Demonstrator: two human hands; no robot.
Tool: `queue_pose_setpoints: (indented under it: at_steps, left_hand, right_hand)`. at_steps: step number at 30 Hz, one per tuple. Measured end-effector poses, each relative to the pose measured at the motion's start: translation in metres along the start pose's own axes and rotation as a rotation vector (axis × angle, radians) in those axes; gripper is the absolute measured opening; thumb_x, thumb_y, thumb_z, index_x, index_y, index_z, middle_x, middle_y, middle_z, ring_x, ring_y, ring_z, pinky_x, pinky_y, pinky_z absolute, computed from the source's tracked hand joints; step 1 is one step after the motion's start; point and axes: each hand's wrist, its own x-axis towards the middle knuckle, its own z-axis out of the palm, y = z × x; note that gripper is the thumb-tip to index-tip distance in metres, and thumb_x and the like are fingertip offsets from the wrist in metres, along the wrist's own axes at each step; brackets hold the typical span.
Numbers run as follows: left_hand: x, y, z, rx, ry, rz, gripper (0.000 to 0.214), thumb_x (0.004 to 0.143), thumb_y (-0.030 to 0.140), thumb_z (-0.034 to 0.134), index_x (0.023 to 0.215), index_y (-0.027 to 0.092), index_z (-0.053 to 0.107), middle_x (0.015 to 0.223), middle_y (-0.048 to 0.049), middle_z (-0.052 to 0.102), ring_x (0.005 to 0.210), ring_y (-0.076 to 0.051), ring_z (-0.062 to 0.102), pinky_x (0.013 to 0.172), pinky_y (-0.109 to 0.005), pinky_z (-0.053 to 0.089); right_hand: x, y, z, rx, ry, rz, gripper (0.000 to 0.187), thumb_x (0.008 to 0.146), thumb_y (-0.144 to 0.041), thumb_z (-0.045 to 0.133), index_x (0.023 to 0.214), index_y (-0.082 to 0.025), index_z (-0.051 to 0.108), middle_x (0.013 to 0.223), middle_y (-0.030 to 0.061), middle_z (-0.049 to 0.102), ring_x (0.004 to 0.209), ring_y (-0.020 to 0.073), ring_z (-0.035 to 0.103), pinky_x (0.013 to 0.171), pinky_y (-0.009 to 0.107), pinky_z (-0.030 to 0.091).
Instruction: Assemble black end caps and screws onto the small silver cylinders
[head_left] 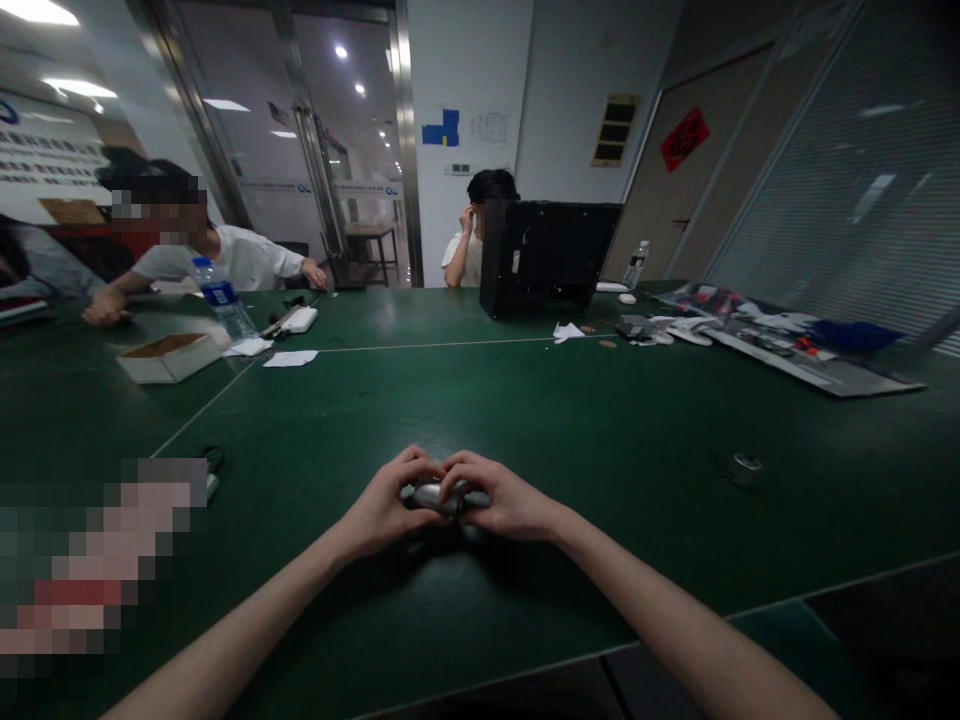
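Both hands meet low over the green table, around a small silvery cylindrical object (429, 494) lying crosswise between them. My left hand (396, 500) grips its left end, thumb below and fingers curled over the top. Closed on the right end is my right hand (495, 495), its index finger bent across the middle. The fingers hide much of the object, so its exact kind cannot be made out. A dark shadow falls on the tabletop just beneath.
Off to the right stands a small dark round piece (745, 468). A black box-shaped casing (551, 258) is at the back. Boards with parts (810, 345) lie far right. At left are an open carton (171, 360), a water bottle (225, 300) and two people.
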Motion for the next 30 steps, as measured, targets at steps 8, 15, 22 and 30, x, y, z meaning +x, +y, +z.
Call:
queue_pose_setpoints:
  at_steps: [8,15,22,30]
  left_hand:
    - [-0.0005,-0.0015,-0.0001,-0.026,0.029,0.012,0.027,0.070,0.021,0.071,0.094,0.018,0.059,0.096,-0.0023,0.052,0.089,-0.019,0.053,0.078,-0.029,0.044]
    - [-0.0005,0.0016,0.0010,-0.061,0.039,-0.035,0.033,0.068,0.014,0.065,0.098,0.018,0.051,0.097,-0.0031,0.056,0.090,-0.020,0.054,0.078,-0.031,0.045]
    - [-0.0015,0.0010,0.0022,0.009,0.031,-0.061,0.032,0.070,0.018,0.062,0.099,0.018,0.050,0.098,-0.0033,0.058,0.089,-0.020,0.056,0.078,-0.031,0.046]
    - [-0.0003,0.0076,-0.0017,-0.020,-0.018,-0.079,0.031,0.074,0.030,0.067,0.097,0.017,0.051,0.095,-0.0027,0.060,0.089,-0.019,0.057,0.078,-0.030,0.045]
  right_hand:
    - [0.0006,-0.0066,-0.0015,0.012,0.020,0.015,0.028,0.069,-0.008,0.069,0.093,-0.020,0.061,0.111,0.0028,0.054,0.102,0.0170,0.054,0.091,0.034,0.042]
    - [0.0013,-0.0023,0.0042,0.120,0.085,0.051,0.049,0.067,-0.010,0.069,0.111,-0.020,0.050,0.108,0.0044,0.058,0.095,0.0160,0.059,0.086,0.033,0.047]
    - [0.0022,-0.0039,0.0067,0.138,0.150,-0.006,0.049,0.067,-0.005,0.065,0.110,-0.020,0.046,0.106,0.0050,0.061,0.096,0.0162,0.060,0.086,0.033,0.048]
    - [0.0019,-0.0067,0.0057,0.176,0.215,0.069,0.047,0.070,-0.017,0.069,0.111,-0.020,0.045,0.097,0.0042,0.065,0.085,0.0157,0.062,0.080,0.034,0.050]
